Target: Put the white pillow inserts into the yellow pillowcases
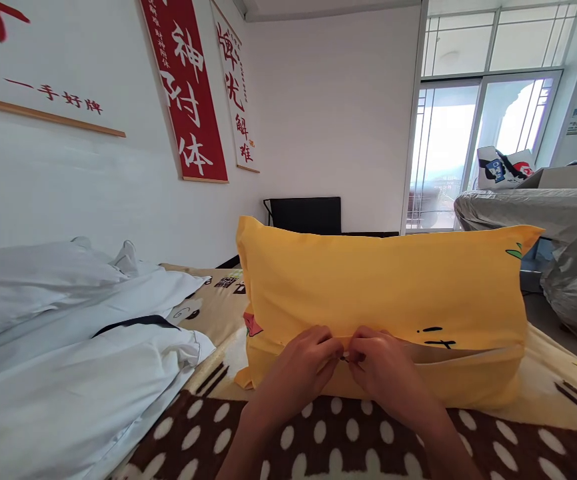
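Observation:
A yellow pillow [378,287] in a yellow pillowcase stands on its long edge on the bed in front of me. My left hand [302,363] and my right hand [386,363] meet at the middle of the pillowcase's near opening. Both hands pinch the edge of the case, fingertips touching around a small dark thing that may be a zipper pull; I cannot make it out clearly. To the right of my right hand the opening gapes a little, showing the inside of the case [468,353].
A brown blanket with white dots [318,440] covers the bed under my arms. A heap of white bedding [68,333] lies at the left by the wall. Red and white banners hang on the wall. A plastic-covered sofa [543,220] stands at the right before glass doors.

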